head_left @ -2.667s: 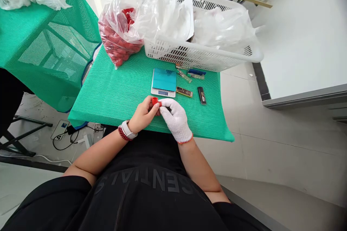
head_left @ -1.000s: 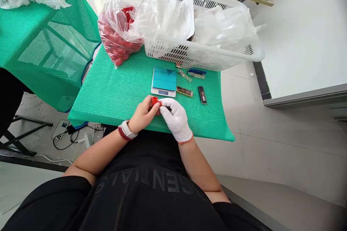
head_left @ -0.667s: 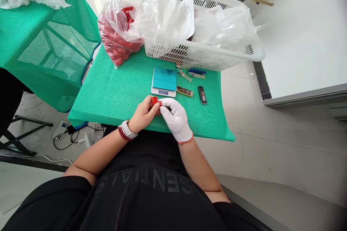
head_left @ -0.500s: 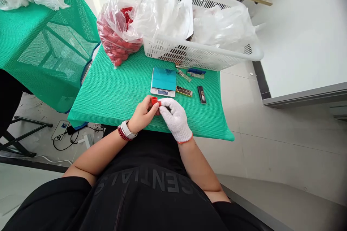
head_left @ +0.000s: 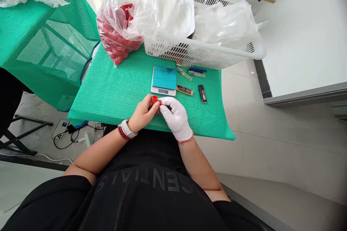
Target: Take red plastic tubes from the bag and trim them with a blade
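Observation:
A small red pipe fitting [head_left: 154,99], its round mouth facing up, is pinched between both hands above the table's front part. My bare left hand [head_left: 142,113] is closed on its left side, with thumb and fingers around it. In a white knit glove, my right hand [head_left: 175,117] pinches the right end, and the glove's fingertips hide part of that end. Just beyond the fingers sits a digital scale [head_left: 163,79] with a blue plate and a small lit display.
The green mesh-covered table [head_left: 114,94] bears a clear bag of red pieces [head_left: 119,48] and a white plastic basket [head_left: 206,53] stuffed with plastic bags. Right of the scale lie a gold-and-black packet [head_left: 184,90], a black box [head_left: 202,94] and clear tubes [head_left: 185,74].
Both hands keep their grip on the red fitting, with hardly any finger movement. The camera view has shifted slightly.

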`<state>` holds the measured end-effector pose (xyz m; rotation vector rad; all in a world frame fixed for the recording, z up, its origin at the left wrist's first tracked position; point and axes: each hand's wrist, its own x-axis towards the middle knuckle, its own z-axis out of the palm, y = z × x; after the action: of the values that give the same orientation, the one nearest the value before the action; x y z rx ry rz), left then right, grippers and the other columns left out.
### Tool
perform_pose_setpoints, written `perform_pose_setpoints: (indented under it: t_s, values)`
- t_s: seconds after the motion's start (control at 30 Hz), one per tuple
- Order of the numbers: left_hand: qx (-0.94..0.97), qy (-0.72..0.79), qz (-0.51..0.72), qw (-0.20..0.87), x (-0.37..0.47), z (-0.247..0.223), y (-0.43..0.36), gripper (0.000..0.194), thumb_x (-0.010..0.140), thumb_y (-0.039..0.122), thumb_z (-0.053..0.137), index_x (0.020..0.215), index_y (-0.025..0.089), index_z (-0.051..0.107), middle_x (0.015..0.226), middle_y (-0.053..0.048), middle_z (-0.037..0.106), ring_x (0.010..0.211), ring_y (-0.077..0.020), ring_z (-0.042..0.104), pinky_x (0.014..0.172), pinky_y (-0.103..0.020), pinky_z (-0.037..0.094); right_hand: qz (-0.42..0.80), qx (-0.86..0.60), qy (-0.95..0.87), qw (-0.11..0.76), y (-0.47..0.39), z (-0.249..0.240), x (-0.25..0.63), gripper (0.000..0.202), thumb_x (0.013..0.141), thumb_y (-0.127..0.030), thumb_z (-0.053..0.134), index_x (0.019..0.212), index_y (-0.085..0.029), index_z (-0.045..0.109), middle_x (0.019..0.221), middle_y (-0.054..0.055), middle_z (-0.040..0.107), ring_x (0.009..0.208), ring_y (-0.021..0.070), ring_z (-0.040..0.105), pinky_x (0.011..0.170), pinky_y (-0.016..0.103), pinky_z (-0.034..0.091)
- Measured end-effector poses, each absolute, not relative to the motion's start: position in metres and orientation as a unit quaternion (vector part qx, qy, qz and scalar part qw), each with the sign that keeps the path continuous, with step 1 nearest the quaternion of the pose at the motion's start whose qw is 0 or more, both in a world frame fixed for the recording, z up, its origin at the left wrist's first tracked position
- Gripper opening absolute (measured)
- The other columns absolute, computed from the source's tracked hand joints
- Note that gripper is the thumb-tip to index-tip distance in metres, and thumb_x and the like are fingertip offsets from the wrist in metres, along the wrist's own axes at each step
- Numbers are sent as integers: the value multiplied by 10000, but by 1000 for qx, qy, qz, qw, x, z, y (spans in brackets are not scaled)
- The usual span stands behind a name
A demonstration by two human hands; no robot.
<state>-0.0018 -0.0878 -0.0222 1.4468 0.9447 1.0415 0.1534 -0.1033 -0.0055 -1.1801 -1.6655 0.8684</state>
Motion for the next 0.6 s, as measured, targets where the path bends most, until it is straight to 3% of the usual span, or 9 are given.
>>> perform_pose_setpoints:
  t_s: [0.6]
  values:
    - [607,398,436,532,-1,-22,-88,219,977,424,487,904,222,448,706,22,642,654,-137,632,637,-283,515,351,-473,-674,446,-103,-6,153,130,937,-265,547,973,-238,669,904,21,688,853,175,650,825,352,547]
